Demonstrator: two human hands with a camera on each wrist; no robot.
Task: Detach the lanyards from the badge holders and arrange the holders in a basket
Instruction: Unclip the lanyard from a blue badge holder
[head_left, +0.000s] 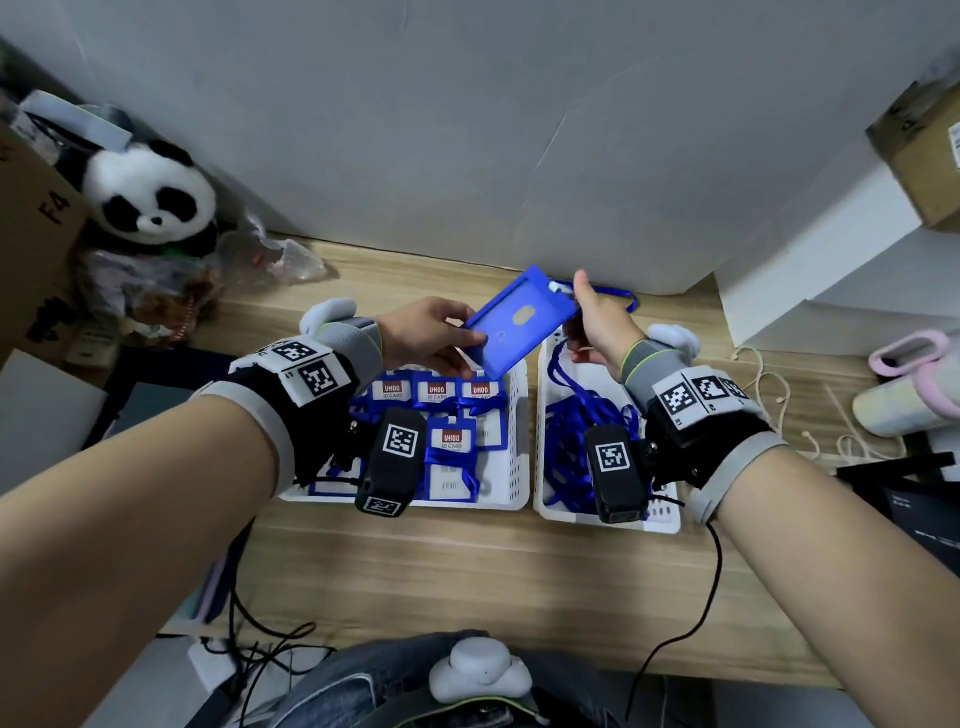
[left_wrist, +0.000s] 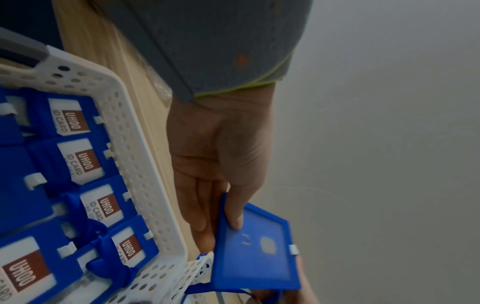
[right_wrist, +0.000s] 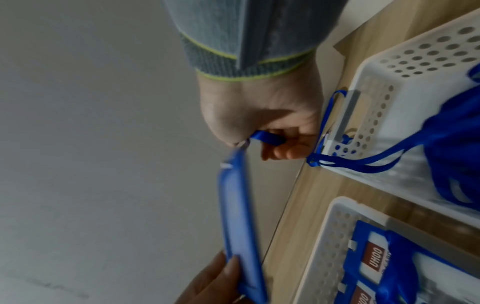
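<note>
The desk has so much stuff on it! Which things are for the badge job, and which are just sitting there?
For the job:
- blue badge holder, held by both hands
- its lanyard
- left basket of holders
- right basket of lanyards

Just lying about:
- toy panda
- cardboard box
- pink bottle

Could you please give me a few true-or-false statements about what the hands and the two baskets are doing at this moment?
1. The left hand holds the blue badge holder in the air above the baskets. True.
2. The right hand rests flat on the table. False: it pinches the lanyard at the holder's clip end.
3. The left basket holds badge holders with UHOO ID cards. True.
4. The right basket holds stacked cards. False: it holds loose blue lanyards.
5. The panda toy sits at the far left. True.
</note>
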